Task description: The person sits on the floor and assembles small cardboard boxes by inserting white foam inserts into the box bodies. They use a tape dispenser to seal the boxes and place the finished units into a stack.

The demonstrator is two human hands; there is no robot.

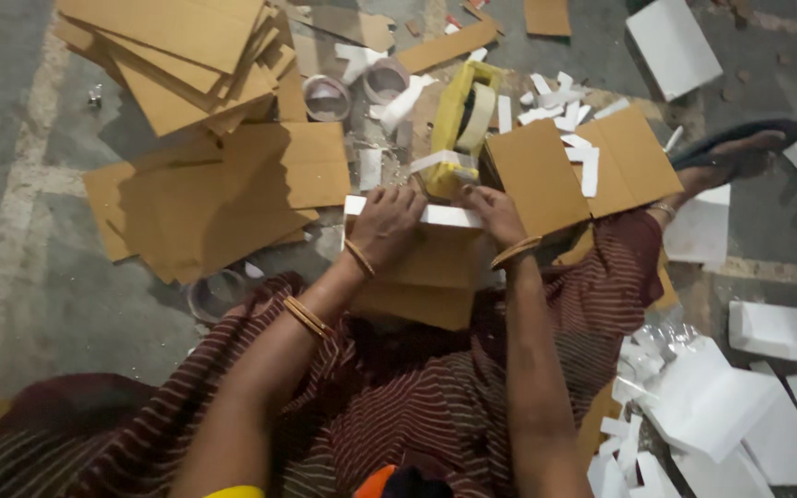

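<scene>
Pressing down, both hands clamp a white foam strip [445, 216] lying crosswise atop the cardboard box [431, 272]: left hand [387, 219], right hand [493, 212], tape dispenser [458, 124] just beyond.

Stack of cardboard sheets [182, 55] at eleven o'clock, lying fanned and uneven. Loose cardboard sheets [223, 198] spread flat on the concrete floor [20, 231] at nine o'clock. Two empty tape cores [327, 98] at twelve o'clock, side by side among white foam scraps [555, 97]. Cardboard strip [446, 46] beyond them. White foam slab [672, 44] at one o'clock. Sandal [740, 138] at two o'clock. White foam blocks [721, 406] piled at four to five o'clock.
</scene>
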